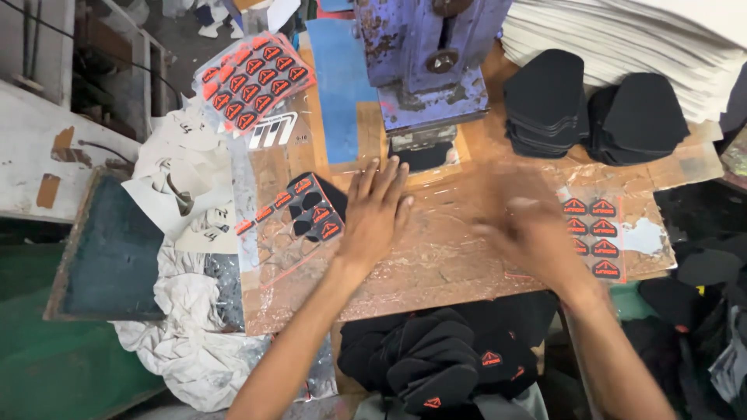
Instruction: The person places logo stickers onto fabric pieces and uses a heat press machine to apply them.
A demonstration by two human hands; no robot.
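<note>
**Wood table, press and two open hands**

Wooden table (436, 264) carries a blue press machine (424, 62) at its far edge, with black fabric stacks (591, 105) beside it. Left hand (375, 214) lies flat, fingers spread, holding nothing, just beside a clear sheet of orange-and-black labels (299, 210). Right hand (533, 237), blurred, hovers open touching another label sheet (593, 233).
</note>
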